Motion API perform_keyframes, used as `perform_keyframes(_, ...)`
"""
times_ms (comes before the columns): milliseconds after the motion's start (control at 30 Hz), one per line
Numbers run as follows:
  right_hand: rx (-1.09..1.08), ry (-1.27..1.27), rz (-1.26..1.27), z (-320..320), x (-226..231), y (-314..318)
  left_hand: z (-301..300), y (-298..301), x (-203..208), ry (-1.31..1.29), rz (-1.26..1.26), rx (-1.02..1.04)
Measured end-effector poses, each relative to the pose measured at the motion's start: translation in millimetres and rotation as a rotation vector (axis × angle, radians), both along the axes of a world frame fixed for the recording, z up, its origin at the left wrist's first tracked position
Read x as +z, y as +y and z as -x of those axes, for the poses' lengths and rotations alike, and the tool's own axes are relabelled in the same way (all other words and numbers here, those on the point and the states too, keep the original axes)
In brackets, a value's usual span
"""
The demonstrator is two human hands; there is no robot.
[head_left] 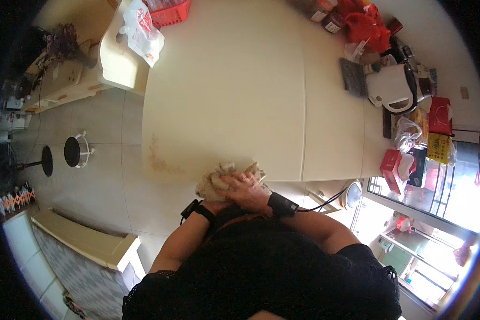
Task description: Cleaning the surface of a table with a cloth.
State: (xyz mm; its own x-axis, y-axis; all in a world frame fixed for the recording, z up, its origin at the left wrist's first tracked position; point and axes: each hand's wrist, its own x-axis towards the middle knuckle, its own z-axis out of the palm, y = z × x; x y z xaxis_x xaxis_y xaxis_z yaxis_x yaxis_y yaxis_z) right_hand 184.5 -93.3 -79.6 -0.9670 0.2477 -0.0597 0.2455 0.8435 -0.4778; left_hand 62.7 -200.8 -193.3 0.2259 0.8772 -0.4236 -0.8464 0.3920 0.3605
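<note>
The pale, crumpled cloth [210, 185] was at the near edge of the big cream table [224, 90], a bit left of the right hand [245, 190]. The right hand had its fingers bent over the cloth and held it. The left hand [215, 205] was low down at the cloth's near side, mostly hidden, so I can't tell if its fingers were closed. Some brown marks [159, 160] were on the table's near left corner, left of the cloth and a little farther away. The left hand was nearer to them. The cloth was all bunched up, with no clear long side.
</note>
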Motion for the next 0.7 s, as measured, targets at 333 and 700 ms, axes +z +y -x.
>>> perform_keyframes(333, -0.589, -0.052, -0.227, -110, -15, 57, 23, 0, -2, -0.074, 0.275, -0.083)
perform_keyframes(700, -0.804, 0.15, -0.331, 77, -46, 102, 57, -45, 63, 0.217, 0.401, 0.105)
